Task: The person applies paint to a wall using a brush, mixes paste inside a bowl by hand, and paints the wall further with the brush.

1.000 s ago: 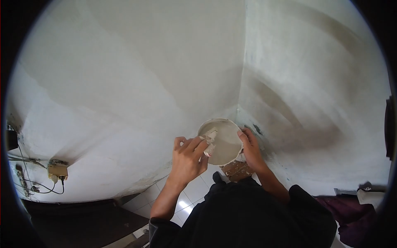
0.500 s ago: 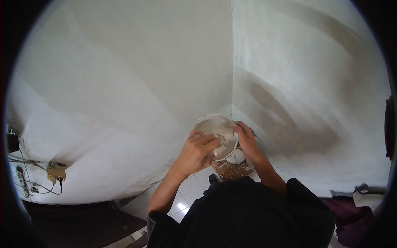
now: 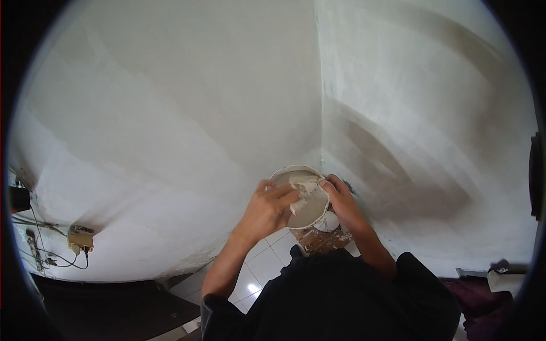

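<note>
A round, pale tub (image 3: 324, 220) with a plaster-crusted rim is in front of my body, with a smooth greyish-white paste (image 3: 311, 215) inside. My right hand (image 3: 340, 196) grips the tub's right rim, thumb over the edge. My left hand (image 3: 270, 206) reaches over the left side with its fingers bent into the tub. Whitish paste-coated shapes (image 3: 298, 204) show at its fingertips; whether these are coated fingers or a held piece is unclear. Another coated, pale lump (image 3: 305, 183) lies across the tub's upper part, near my right thumb.
Two patchy, plastered walls meet at a corner (image 3: 322, 113) just ahead. Below the tub is a brown, paint-spattered surface (image 3: 321, 241) with a round white object (image 3: 326, 221) on it. A wall socket box (image 3: 79, 241) with cables is at left, above a dark panel (image 3: 114, 310). White floor tiles (image 3: 264, 264) show below.
The tub and both hands appear slightly lower in view. My left fingers have shifted within the tub, and the pale coated lump near my right thumb now shows more plainly.
</note>
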Motion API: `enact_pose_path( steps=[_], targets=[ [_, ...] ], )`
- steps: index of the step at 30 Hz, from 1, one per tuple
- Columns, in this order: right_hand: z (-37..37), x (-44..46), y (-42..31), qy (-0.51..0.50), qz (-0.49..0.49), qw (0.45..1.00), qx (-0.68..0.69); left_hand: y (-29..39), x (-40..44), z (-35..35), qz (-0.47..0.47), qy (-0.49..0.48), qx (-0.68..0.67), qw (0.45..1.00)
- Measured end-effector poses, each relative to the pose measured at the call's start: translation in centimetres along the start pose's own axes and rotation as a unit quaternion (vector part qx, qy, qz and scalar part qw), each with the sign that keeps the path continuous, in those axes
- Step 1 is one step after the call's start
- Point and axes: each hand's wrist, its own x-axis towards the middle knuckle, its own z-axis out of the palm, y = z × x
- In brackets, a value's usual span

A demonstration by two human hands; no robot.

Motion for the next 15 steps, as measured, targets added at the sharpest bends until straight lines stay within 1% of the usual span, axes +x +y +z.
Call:
enact_pose_path(
  steps=[2, 3, 4, 6, 8, 9, 11, 13, 15],
  targets=[
    [-1.2, 0.5, 1.0, -0.002, -0.006, 1.0, 0.007, 0.8, 0.3, 0.9, 0.049, -0.027, 0.001, 0.998],
    [-1.6, 1.0, 1.0, -0.006, -0.014, 1.0, 0.007, 0.8, 0.0, 1.3, 0.053, -0.036, -0.031, 0.997],
    [-1.8, 0.9, 0.7, -0.003, -0.011, 1.0, 0.008, 1.1, 0.0, 1.2, 0.053, -0.038, -0.034, 0.997],
    [-1.8, 0.5, 0.3, 0.014, -0.029, 0.999, 0.02, 1.9, -0.5, 0.5, 0.052, -0.095, -0.059, 0.992],
    [-2.6, 0.6, 0.7, 0.002, -0.025, 0.999, 0.031, 1.6, -0.7, 0.4, 0.048, -0.106, -0.063, 0.991],
    [-2.5, 0.5, 1.2, 0.013, -0.038, 0.999, 0.007, 1.4, -0.8, 0.0, 0.043, -0.113, -0.062, 0.991],
    [-2.0, 0.4, 1.1, 0.016, -0.051, 0.998, -0.017, 1.0, -0.1, -1.3, 0.051, -0.102, -0.044, 0.993],
    [-1.7, -0.3, -0.2, 0.008, -0.01, 1.0, -0.024, 0.4, 1.0, -1.8, 0.064, -0.085, -0.01, 0.994],
    [-1.8, 0.0, 0.1, 0.007, -0.015, 1.0, -0.013, -0.1, 2.1, -1.4, 0.055, -0.075, -0.004, 0.996]
  ],
)
